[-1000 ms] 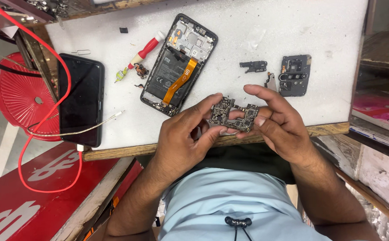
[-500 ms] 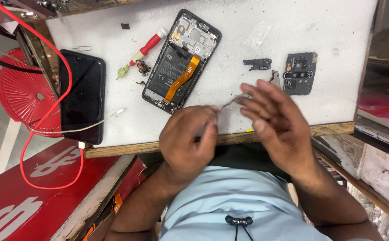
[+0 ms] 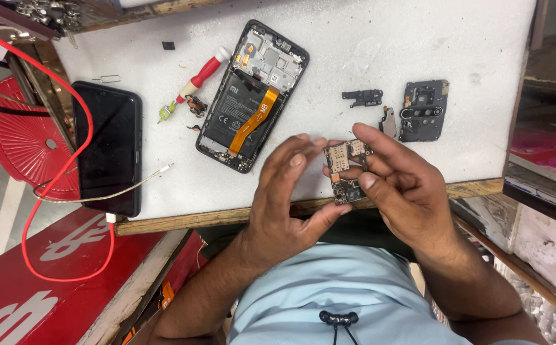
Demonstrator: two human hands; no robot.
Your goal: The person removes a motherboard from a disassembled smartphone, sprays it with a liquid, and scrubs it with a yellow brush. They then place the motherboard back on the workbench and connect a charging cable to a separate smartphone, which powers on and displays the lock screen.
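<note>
Above the table edge, right hand [image 3: 405,185] pinches circuit board [image 3: 345,169]; left hand [image 3: 287,198] open.

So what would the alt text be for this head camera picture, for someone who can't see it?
A person's right hand holds a small circuit board over the edge of a white table, the left hand touching it. Behind lie an opened phone with an orange ribbon cable, a red-handled screwdriver, a black camera cover, and a dark phone on a charging cable.
</note>
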